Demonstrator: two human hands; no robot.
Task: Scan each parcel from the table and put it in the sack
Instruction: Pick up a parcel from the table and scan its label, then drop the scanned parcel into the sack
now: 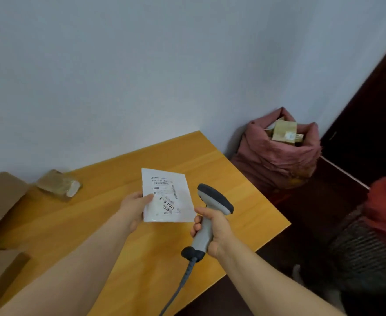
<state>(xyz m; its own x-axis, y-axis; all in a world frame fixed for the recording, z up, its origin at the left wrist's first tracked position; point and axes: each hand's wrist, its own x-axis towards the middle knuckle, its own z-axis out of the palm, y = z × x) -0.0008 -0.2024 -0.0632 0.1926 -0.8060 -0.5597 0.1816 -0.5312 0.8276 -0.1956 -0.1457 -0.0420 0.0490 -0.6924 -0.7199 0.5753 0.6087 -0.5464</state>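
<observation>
Flat white labelled parcel (168,197) above table (244,201); pink sack (276,156) full of parcels

left grip (134,207) pinching, right grip (212,231) fisted.

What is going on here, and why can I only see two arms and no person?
The camera sits on the person's head and looks down, so you see only their arms, just as you see your own. This is the only picture, taken from there.

The left hand pinches a flat white parcel with a printed label between its fingers. The right hand grips a grey barcode scanner with a cable hanging from its handle. The scanner reads the stripes on the label.

On the wooden table lie a small taped parcel near the wall and brown cardboard boxes at the left edge.

On the floor in the corner stands a reddish sack, open, with brown parcels already inside. Scanned parcels go there.
</observation>
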